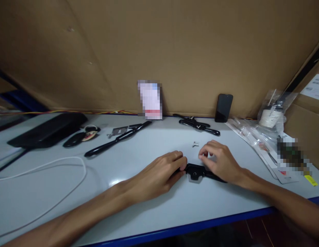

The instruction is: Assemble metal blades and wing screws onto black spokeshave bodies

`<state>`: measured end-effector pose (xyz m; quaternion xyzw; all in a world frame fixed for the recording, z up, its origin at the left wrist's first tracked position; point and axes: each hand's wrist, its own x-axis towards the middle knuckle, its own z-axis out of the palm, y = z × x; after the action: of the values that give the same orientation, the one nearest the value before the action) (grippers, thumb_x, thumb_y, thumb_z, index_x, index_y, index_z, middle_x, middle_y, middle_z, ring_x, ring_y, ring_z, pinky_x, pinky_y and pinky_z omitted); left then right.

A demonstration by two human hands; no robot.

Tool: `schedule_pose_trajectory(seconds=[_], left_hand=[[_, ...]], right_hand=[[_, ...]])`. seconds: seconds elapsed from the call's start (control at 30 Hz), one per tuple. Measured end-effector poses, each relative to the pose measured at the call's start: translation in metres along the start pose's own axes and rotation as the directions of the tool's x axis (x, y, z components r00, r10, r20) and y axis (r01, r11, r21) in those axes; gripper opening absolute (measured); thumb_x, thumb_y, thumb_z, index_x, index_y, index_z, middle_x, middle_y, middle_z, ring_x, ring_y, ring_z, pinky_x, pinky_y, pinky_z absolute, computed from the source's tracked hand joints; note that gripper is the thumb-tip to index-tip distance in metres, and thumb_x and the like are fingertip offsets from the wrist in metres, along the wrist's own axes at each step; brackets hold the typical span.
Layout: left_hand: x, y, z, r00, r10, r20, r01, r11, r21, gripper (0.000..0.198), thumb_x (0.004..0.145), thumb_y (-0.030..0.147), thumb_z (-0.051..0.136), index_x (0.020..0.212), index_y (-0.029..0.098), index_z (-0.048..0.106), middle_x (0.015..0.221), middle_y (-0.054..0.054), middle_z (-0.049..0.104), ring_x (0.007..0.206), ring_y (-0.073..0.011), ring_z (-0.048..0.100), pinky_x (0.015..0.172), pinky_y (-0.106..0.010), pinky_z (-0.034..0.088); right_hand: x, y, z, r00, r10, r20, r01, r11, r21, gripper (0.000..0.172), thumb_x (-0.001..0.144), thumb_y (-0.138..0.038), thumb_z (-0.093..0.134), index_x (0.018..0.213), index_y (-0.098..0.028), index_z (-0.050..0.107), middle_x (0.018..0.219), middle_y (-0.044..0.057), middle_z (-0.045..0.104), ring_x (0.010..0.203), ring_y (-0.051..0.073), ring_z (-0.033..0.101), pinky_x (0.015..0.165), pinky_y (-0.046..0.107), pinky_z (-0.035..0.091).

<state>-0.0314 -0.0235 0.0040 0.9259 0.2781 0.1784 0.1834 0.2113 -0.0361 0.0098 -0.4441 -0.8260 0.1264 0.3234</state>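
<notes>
My left hand [172,164] is closed around the left handle of a black spokeshave [196,168] lying low over the table. A flat metal blade [192,179] shows along the near edge of its body, with a small round hole in the black plate above it. My right hand [218,159] hovers over the spokeshave's right handle, fingers curved and thumb slightly apart from the forefinger; nothing shows between them. Just beyond those fingertips a small silver wing screw [195,144] lies on the table.
Two more spokeshaves [199,126] lie at the back, and black parts with loose metal pieces [119,131] sit left of centre. A phone [223,108] leans on the cardboard wall. Packaged tools [259,144] lie right; a white cable [83,168] and black case [49,130] lie left.
</notes>
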Motion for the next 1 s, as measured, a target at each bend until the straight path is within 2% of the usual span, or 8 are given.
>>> schedule_pose_trajectory(seconds=[0.1,0.2,0.27,0.37,0.47,0.67,0.87,1.0], left_hand=[[-0.001,0.000,0.000,1.000,-0.011,0.015,0.011,1.000,-0.004,0.016,0.101,0.017,0.043,0.087,0.020,0.050,0.091,-0.004,0.056,0.075,-0.0184,0.052,0.067,-0.030,0.042],[-0.001,0.000,-0.001,1.000,-0.015,0.026,0.015,1.000,-0.010,0.017,0.102,0.018,0.042,0.087,0.020,0.050,0.091,-0.004,0.056,0.075,-0.0186,0.053,0.067,-0.031,0.043],[-0.001,0.001,-0.001,1.000,-0.013,0.023,0.013,1.000,-0.015,0.017,0.102,0.017,0.042,0.086,0.020,0.050,0.090,-0.004,0.056,0.075,-0.0186,0.053,0.067,-0.031,0.043],[-0.001,0.001,-0.002,1.000,-0.011,0.017,0.011,1.000,-0.019,0.016,0.101,0.017,0.044,0.086,0.020,0.050,0.089,-0.004,0.056,0.074,-0.0185,0.053,0.066,-0.030,0.043],[0.000,0.002,-0.003,1.000,-0.016,0.021,0.016,1.000,-0.012,0.016,0.101,0.017,0.044,0.087,0.021,0.050,0.089,-0.003,0.057,0.074,-0.0186,0.053,0.067,-0.029,0.042],[0.001,0.002,-0.003,0.999,-0.021,0.029,0.021,1.000,-0.012,0.018,0.102,0.018,0.041,0.086,0.021,0.049,0.089,-0.003,0.057,0.075,-0.0183,0.053,0.066,-0.029,0.042],[0.000,0.003,-0.002,0.999,-0.021,0.039,0.021,1.000,-0.009,0.019,0.103,0.019,0.039,0.087,0.020,0.050,0.090,-0.004,0.057,0.076,-0.0185,0.053,0.066,-0.030,0.042],[0.000,0.004,-0.004,0.999,-0.015,0.035,0.015,1.000,-0.001,0.018,0.102,0.018,0.040,0.087,0.020,0.050,0.089,-0.004,0.056,0.075,-0.0181,0.052,0.065,-0.030,0.042]], right_hand=[[0.009,0.023,-0.003,0.997,0.076,0.001,-0.076,0.993,-0.094,0.021,0.096,-0.014,0.062,0.112,-0.020,0.074,0.095,0.006,0.067,0.089,0.021,0.061,0.083,0.039,0.050],[0.013,0.037,-0.001,0.994,0.066,0.090,-0.046,0.977,-0.210,0.043,0.100,-0.018,0.058,0.142,-0.024,0.062,0.107,0.010,0.063,0.097,0.025,0.061,0.087,0.043,0.052],[0.013,0.038,0.002,0.991,0.041,0.127,-0.007,0.966,-0.258,0.046,0.102,-0.020,0.056,0.147,-0.027,0.058,0.110,0.011,0.062,0.099,0.026,0.059,0.086,0.043,0.053],[0.014,0.034,0.005,0.988,0.021,0.151,0.025,0.955,-0.296,0.037,0.102,-0.023,0.057,0.138,-0.027,0.066,0.110,0.010,0.061,0.100,0.026,0.057,0.083,0.041,0.052],[0.015,0.032,0.005,0.988,0.026,0.155,0.021,0.956,-0.291,0.022,0.101,-0.024,0.060,0.118,-0.021,0.074,0.109,0.010,0.061,0.103,0.025,0.057,0.084,0.039,0.050],[0.014,0.038,0.007,0.995,0.034,0.095,-0.015,0.981,-0.196,0.011,0.100,-0.022,0.063,0.098,-0.017,0.072,0.102,0.008,0.064,0.099,0.023,0.060,0.087,0.037,0.048],[0.015,0.024,0.003,0.981,0.194,-0.003,-0.190,0.962,0.194,0.017,0.094,-0.022,0.067,0.077,-0.019,0.064,0.076,-0.001,0.066,0.071,0.014,0.058,0.070,0.030,0.045],[0.010,0.003,-0.001,0.977,0.210,0.024,-0.203,0.902,0.381,0.017,0.091,-0.026,0.069,0.076,-0.019,0.067,0.072,-0.002,0.068,0.067,0.013,0.059,0.063,0.028,0.044]])
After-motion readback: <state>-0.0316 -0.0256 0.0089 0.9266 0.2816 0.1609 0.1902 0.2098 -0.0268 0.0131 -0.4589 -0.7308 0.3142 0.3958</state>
